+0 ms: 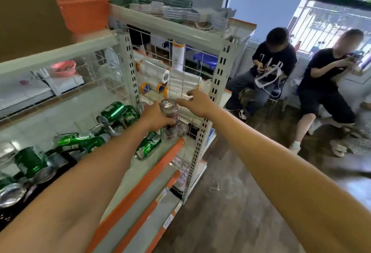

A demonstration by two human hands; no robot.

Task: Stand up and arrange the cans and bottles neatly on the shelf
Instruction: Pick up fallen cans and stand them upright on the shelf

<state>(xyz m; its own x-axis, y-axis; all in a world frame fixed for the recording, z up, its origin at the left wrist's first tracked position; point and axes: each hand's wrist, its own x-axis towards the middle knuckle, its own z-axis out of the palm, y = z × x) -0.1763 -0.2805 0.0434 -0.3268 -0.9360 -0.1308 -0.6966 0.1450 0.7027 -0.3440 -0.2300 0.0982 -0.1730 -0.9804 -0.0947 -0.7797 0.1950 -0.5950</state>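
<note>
Standing one can up, centre of frame, and it's sketchy tbh

My left hand (155, 115) has its fingers (167, 121) wrapped round the silver can (170, 130), holding it upright at the right end of the shelf (140, 164). My right hand (197, 100) is empty, fingers spread wide just beside the can's top. The worry is the green can (148, 146) lying on its side just lower left, near the front edge. If I bump it with my wrist it probably rolls off. The tipped green pile (113, 111) further left could roll too.
</note>
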